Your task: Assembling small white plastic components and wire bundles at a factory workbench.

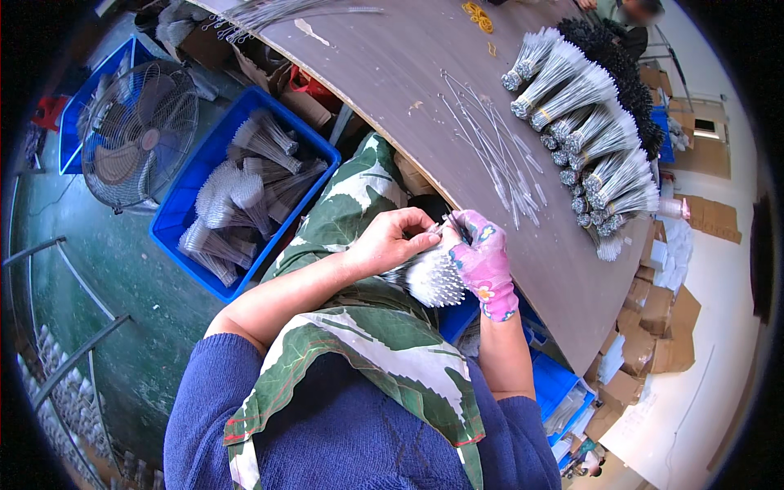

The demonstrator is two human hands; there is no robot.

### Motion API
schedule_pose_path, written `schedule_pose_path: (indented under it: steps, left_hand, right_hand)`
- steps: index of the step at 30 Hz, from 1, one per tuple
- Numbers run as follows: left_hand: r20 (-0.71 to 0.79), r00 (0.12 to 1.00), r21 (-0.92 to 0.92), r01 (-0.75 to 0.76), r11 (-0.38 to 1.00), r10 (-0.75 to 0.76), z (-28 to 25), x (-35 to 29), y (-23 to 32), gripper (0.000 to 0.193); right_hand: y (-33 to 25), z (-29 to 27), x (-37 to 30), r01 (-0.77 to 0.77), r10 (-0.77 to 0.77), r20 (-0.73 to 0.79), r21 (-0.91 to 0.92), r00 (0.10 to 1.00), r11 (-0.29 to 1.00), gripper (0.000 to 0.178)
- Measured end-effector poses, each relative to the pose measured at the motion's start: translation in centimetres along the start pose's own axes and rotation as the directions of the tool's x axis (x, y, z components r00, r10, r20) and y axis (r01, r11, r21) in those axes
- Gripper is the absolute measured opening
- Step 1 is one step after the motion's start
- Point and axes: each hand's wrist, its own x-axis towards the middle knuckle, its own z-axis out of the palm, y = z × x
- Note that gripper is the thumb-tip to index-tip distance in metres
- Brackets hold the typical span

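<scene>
In front of my lap is a bundle of thin wire brushes (437,279) with white bristle tips fanned downward. My left hand (396,241) is bare, with its thumb and fingertips pinched at the top of this bundle. From the other side my right hand (483,265), in a pink flowered glove, closes on the same bundle with bent fingers. The fingertips of both hands nearly meet, and whatever small part lies between them is hidden. Several loose wire brushes (494,147) lie on the grey-brown table (384,77) beyond my hands.
Bundled wire brushes (584,122) are heaped along the table's right side, beside black-bristled ones (608,49). Yellow bands (477,16) lie at the far edge. To my left are a blue crate (327,151) of bundles and a floor fan (140,135). Cardboard boxes (653,327) stand right; another person (633,37) sits beyond.
</scene>
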Motion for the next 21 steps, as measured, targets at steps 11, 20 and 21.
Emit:
schedule_pose_path:
  steps: [11,20,21]
  left_hand:
    - [0.283,0.959,-0.317,0.104,0.943,-0.011,-2.1,-0.8,0.9,0.054]
    - [0.079,0.993,0.353,-0.107,0.929,0.085,0.5,-1.5,-3.9,0.072]
    - [0.116,0.986,0.517,-0.163,0.84,0.12,0.2,-0.8,-4.7,0.05]
  right_hand:
    - [2.2,0.7,0.5,-0.074,0.133,-0.144,0.359,0.981,0.93,0.013]
    - [0.4,3.1,1.4,-0.055,0.33,-0.203,0.775,0.922,0.63,0.016]
    - [0.0,3.1,1.5,-0.055,0.32,-0.196,0.773,0.927,0.631,0.016]
